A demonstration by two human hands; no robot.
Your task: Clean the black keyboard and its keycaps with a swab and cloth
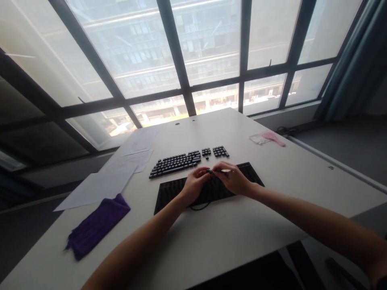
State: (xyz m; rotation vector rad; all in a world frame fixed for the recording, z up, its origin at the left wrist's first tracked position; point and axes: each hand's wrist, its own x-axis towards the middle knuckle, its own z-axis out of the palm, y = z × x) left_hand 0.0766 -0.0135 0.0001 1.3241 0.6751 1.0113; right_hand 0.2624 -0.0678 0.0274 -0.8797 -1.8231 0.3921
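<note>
A black keyboard base [169, 192] without its keycaps lies under both hands, with a cable curving out at its near edge. Just above it, my left hand [195, 183] is closed in a pinch on a small dark piece [209, 171] that looks like a keycap. My right hand [232, 179] grips a thin, pen-like tool [227, 170]; its tip meets the small piece at my left fingertips. Beyond the base, the loose black keycaps [177, 163] are laid out in keyboard order, in separate blocks, with a single keycap apart near the middle.
On the white table [211, 237], a folded purple cloth [98, 225] lies at the left near sheets of white paper [101, 185]. A pink hairbrush [273, 138] rests on a clear packet [258, 139] at the right. Large windows [211, 44] stand behind the table.
</note>
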